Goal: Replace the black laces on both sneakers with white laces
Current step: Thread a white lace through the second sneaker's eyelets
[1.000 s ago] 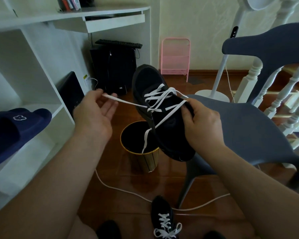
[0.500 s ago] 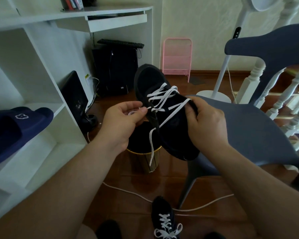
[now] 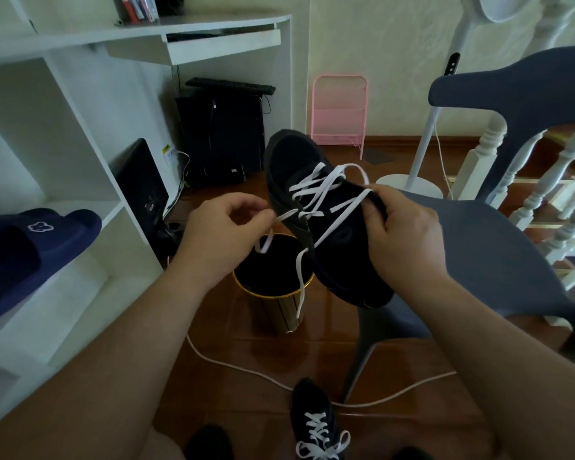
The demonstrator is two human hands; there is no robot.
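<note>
The right hand (image 3: 399, 240) has its grip curled round the collar of a black sneaker (image 3: 326, 224) held in the air, toe pointing away, while the left hand (image 3: 219, 237) just left of it pinches one end of the white lace (image 3: 316, 190) threaded across the sneaker. The lace's other end hangs below the grips, over a gold-rimmed bin (image 3: 273, 303) on the floor. Nearer the person, a second sneaker (image 3: 316, 423) with white laces lies on the floor; a grey chair (image 3: 498, 260) stands right of the grip.

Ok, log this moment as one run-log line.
stage: lacing held sneaker | left hand: pinches white lace end | right hand: grips sneaker | floor sneaker: already white-laced
</note>
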